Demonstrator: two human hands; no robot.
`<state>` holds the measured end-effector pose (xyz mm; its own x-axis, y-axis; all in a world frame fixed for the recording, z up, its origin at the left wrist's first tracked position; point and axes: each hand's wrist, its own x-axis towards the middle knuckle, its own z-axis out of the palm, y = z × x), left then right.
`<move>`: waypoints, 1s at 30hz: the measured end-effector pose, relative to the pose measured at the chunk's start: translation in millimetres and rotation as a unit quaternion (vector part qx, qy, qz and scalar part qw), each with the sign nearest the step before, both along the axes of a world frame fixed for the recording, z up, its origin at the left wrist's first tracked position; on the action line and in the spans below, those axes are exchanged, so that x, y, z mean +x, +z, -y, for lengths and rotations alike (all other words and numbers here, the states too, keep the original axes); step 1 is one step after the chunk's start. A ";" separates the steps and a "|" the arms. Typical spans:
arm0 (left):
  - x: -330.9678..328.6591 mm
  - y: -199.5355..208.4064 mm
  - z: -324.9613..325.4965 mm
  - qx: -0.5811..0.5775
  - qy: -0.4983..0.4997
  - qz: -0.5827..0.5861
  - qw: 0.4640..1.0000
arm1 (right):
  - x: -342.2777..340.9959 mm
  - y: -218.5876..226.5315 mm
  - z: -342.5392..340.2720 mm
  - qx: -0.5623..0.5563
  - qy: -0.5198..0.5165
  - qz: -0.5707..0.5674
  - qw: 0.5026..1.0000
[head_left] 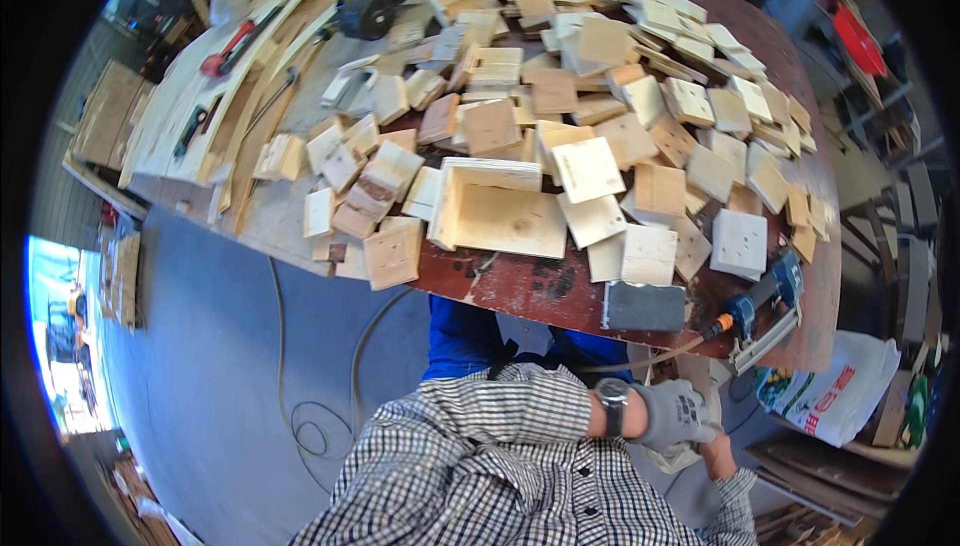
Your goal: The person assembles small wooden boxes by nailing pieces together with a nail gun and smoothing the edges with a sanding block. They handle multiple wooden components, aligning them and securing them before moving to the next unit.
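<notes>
Grey glove is on L hand, just off tabletop's near edge, R side; bare R hand meets it, pale item right below, can't tell what either's gripping. Blue/blk air tool w/ hose on nr R corner, dk grey block to its L, wood pcs heaped beyond.

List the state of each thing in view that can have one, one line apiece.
Left hand: gloved, grip unclear
Right hand: bare, close against the left, grip unclear
Watch: strapped on the left wrist
Wood blocks: heaped loosely
Wooden box: open
Nail gun: lying at the table edge, not held
Floor hose: lying in loops
</notes>
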<state>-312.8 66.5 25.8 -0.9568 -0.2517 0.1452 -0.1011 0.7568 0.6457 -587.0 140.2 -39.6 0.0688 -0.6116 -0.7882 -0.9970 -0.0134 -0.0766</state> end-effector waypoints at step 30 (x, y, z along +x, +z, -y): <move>359.4 -53.2 -15.4 -0.037 0.788 0.217 0.576 | 112.3 103.4 32.4 0.050 0.014 0.157 0.986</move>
<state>46.6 81.9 -27.4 0.4999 -0.8649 0.0451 -0.8389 -0.4706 0.2737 -474.7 107.8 63.8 0.3347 -0.5255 -0.7822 -0.9235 -0.0180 -0.3831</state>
